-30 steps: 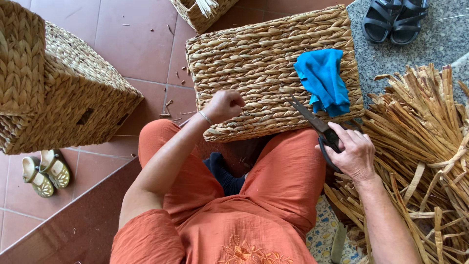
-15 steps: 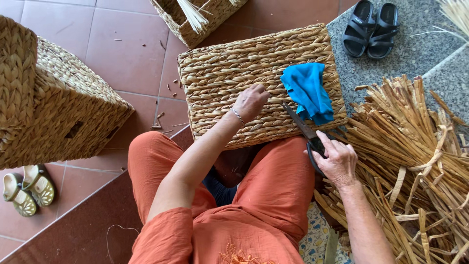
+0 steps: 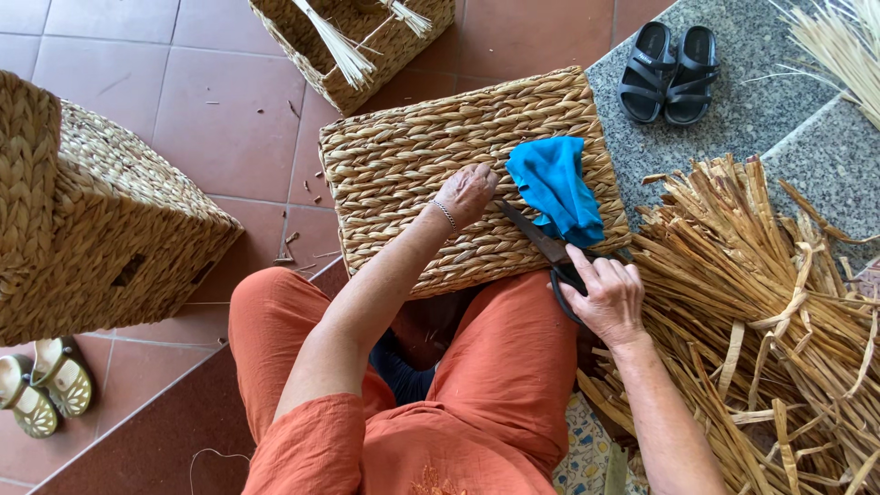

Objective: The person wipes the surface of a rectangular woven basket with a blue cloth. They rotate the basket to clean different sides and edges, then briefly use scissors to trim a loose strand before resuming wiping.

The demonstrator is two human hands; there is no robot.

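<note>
Since the earlier frame, the left hand (image 3: 467, 192) has been carried further across the woven basket (image 3: 403, 174) toward the blue cloth (image 3: 555, 188), and the scissors (image 3: 541, 243) have been brought up with it. The left hand is curled loosely, knuckles up, pressed on the weave; whether a stray fibre is pinched under it cannot be told. The right hand (image 3: 605, 293) is closed around the dark scissor handles. The blades lie flat on the basket, their tips just beside the left hand's fingers and touching the cloth's lower edge. With the points that close, a finger could be nicked, the cloth snipped, or a sound strand of the braid cut. The straw pile (image 3: 770, 312) lies just right of the right hand.
</note>
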